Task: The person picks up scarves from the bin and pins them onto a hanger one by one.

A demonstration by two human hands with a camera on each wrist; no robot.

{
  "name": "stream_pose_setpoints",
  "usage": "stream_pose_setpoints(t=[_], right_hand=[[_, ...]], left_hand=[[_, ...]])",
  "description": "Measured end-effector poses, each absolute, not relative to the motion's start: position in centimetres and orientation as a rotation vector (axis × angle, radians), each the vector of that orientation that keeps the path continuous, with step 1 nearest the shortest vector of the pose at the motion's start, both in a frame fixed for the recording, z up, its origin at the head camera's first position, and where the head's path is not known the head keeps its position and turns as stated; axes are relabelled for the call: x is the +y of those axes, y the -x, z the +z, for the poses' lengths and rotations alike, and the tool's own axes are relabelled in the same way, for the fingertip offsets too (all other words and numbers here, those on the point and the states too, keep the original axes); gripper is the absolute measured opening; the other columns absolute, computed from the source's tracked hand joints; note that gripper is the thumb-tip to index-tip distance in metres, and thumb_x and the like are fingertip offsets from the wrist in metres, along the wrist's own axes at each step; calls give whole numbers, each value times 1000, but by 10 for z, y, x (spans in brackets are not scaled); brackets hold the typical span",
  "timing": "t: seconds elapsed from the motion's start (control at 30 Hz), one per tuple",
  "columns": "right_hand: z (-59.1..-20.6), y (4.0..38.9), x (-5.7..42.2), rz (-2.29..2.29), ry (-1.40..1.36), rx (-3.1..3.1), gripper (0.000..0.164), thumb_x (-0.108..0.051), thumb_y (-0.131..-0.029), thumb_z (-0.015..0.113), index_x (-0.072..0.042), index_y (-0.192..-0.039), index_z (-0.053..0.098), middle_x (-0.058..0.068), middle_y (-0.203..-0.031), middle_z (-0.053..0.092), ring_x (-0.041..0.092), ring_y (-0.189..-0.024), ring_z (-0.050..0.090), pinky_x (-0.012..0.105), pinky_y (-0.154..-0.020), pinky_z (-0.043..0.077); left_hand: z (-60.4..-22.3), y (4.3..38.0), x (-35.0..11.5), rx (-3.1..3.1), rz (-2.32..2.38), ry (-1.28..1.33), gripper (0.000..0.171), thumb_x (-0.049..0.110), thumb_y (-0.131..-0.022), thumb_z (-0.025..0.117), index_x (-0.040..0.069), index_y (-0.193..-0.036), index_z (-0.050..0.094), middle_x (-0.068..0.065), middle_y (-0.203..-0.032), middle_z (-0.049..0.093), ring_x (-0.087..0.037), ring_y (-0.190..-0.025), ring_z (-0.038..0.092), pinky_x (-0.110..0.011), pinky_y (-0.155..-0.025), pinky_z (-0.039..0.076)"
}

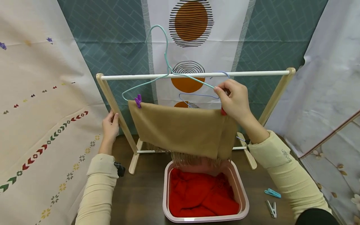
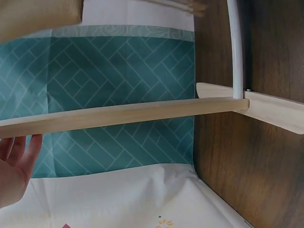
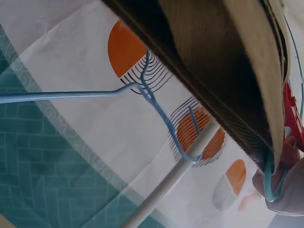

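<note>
A mint-green wire hanger (image 1: 166,53) crosses in front of the white top bar (image 1: 126,77) of a drying rack, its hook above the bar. From it hangs a folded tan fringed cloth (image 1: 180,128), with a purple clothespin (image 1: 138,101) at the left corner. My right hand (image 1: 234,98) pinches the hanger's right end beside a red clothespin (image 3: 292,109), partly covered by the fingers. My left hand (image 1: 110,128) holds the rack's left wooden post (image 1: 113,103); in the left wrist view its fingertips (image 2: 34,142) meet the post's edge.
A pink basin (image 1: 167,200) holding a red cloth (image 1: 201,193) stands below the tan cloth. Blue (image 1: 272,193) and grey (image 1: 272,208) clothespins lie to its right on the dark wooden table (image 1: 137,193). A blue hanger (image 3: 161,116) hangs from the bar behind.
</note>
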State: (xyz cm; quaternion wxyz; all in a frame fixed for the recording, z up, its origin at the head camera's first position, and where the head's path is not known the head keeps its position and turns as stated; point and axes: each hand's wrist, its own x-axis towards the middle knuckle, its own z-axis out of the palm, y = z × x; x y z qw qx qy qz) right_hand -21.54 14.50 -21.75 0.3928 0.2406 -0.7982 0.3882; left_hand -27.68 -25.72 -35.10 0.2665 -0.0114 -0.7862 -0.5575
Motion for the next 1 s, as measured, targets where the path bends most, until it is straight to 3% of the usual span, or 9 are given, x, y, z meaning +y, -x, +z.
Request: stream_pose_setpoints(t=[0.17, 0.4, 0.67, 0.87, 1.0], right_hand=[[-208, 231, 132, 1001, -613, -2030, 12, 0, -82, 62, 6, -72, 62, 11, -63, 49, 15, -56, 36, 21, -53, 26], [-201, 246, 116, 1002, -595, -2018, 16, -2, -83, 62, 7, -70, 60, 13, -65, 50, 19, -60, 39, 23, -55, 27], [-228, 262, 109, 992, -662, -1939, 15, 1, -82, 61, 8, -69, 60, 14, -62, 49, 22, -60, 38, 25, -57, 27], [-261, 267, 103, 991, -615, -1976, 15, 0, -82, 61, 7, -68, 60, 14, -63, 52, 28, -64, 43, 31, -60, 31], [-276, 269, 98, 1006, -603, -2015, 15, -1, -83, 60, 6, -69, 60, 15, -66, 53, 31, -67, 46, 35, -62, 35]], left_hand=[[-346, 271, -254, -2102, -1499, 42, 38, 3, -95, 43, -3, -132, 42, -26, -125, 49, -16, -82, 50, -9, -58, 39], [-360, 286, -266, -2154, -1452, 38, 40, 12, -97, 42, 4, -136, 39, -27, -117, 54, -13, -73, 49, -11, -55, 39], [-364, 291, -269, -2186, -1442, -5, 42, 19, -97, 41, 10, -138, 37, -20, -124, 52, -4, -83, 51, -13, -65, 44], [-364, 292, -268, -2159, -1445, 10, 40, 14, -97, 42, 8, -136, 41, -19, -124, 52, -17, -92, 54, -19, -70, 45], [-356, 283, -261, -2125, -1492, 28, 39, 7, -96, 43, 1, -134, 41, -22, -124, 50, -23, -94, 53, -16, -70, 44]])
